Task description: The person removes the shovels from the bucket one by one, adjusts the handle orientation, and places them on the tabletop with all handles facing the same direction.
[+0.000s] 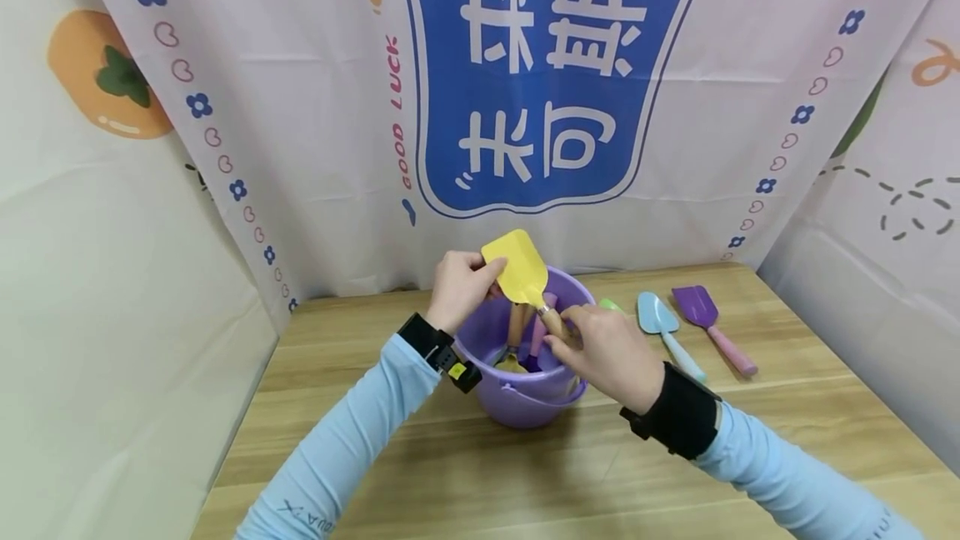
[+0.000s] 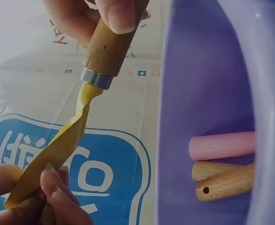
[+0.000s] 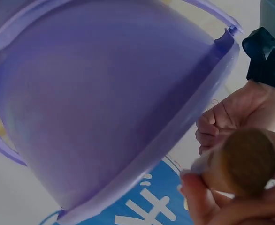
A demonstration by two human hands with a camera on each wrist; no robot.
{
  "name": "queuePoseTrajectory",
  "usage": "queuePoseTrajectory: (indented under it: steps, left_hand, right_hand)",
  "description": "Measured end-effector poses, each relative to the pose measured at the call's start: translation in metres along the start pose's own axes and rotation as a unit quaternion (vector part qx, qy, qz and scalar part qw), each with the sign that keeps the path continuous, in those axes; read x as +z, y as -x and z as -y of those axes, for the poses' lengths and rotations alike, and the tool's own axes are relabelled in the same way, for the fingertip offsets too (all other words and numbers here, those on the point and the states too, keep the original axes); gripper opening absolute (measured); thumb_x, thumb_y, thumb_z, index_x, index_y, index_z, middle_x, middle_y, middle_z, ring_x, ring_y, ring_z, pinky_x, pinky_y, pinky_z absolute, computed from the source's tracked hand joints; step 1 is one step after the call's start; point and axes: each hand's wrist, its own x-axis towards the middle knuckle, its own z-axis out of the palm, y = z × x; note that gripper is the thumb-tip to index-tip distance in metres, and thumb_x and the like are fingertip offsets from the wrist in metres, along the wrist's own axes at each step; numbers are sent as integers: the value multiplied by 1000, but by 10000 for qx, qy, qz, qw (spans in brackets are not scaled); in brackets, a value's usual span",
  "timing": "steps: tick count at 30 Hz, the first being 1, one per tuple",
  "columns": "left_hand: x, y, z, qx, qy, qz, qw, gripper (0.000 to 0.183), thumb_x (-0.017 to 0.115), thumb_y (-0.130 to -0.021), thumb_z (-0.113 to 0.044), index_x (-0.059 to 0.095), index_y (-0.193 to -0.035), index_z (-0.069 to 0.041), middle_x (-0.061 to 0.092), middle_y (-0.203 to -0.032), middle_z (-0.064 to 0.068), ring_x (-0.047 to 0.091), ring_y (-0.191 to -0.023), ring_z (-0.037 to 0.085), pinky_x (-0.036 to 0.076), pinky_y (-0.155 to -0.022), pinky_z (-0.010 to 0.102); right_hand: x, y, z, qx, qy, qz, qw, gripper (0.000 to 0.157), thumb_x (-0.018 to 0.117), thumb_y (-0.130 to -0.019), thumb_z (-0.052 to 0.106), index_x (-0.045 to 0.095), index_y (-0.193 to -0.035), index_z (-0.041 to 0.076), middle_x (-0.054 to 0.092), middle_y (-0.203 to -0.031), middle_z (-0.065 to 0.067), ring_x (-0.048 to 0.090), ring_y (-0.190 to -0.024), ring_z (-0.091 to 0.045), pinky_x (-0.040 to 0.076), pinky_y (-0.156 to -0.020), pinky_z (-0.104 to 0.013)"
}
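Over a purple bucket (image 1: 525, 402), both hands hold one small yellow shovel (image 1: 517, 269) with a wooden handle. The left hand (image 1: 459, 286) pinches the side of the yellow blade between thumb and fingers. Around the wooden handle (image 2: 111, 49) curl the fingers and thumb of the right hand (image 1: 611, 348). In the right wrist view the handle's butt end (image 3: 252, 161) points at the camera. Inside the bucket stand several tools, among them a pink handle (image 2: 222, 146) and wooden handles (image 2: 226, 183); their lower parts are partly hidden.
Right of the bucket on the wooden table (image 1: 360, 440) lie a light blue shovel (image 1: 670, 332) and a purple shovel with a pink handle (image 1: 712, 327). A green piece (image 1: 609, 304) peeks out behind the right hand. A printed cloth (image 1: 337, 190) hangs behind the table.
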Motion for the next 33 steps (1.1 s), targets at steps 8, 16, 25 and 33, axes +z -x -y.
queuePoseTrajectory:
  steps: [8,16,25,33]
  left_hand:
    - [-9,-3,3,84,219,295,9993,43,63,-81,-52,70,-85,-9,66,-76,7,63,-71,22,52,-66,32]
    - [-31,1,50,299,-543,-551,9966,28,65,-83,-38,70,-86,-10,66,-78,4,62,-69,17,50,-63,29]
    - [-36,9,97,132,-830,-762,9935,34,67,-83,-34,66,-96,-2,65,-85,10,60,-77,20,47,-67,30]
    - [-19,12,105,8,-391,-562,9977,33,65,-85,-31,65,-101,-2,67,-82,7,62,-70,16,49,-62,27]
  right_hand:
    - [-9,-9,-28,-182,-72,-460,9987,20,72,-77,20,61,-81,4,58,-68,-2,53,-54,-10,44,-47,-20]
    - [-31,-1,-110,709,358,-316,9963,21,67,-82,20,57,-87,2,63,-71,-11,58,-56,-20,47,-48,-33]
    - [-52,46,-221,1729,966,448,9792,27,57,-86,22,46,-88,-2,49,-63,-10,49,-53,-26,40,-46,-43]
    - [-40,92,-300,2285,1198,1465,9550,35,49,-89,27,37,-82,-6,50,-64,-26,52,-53,-43,41,-48,-53]
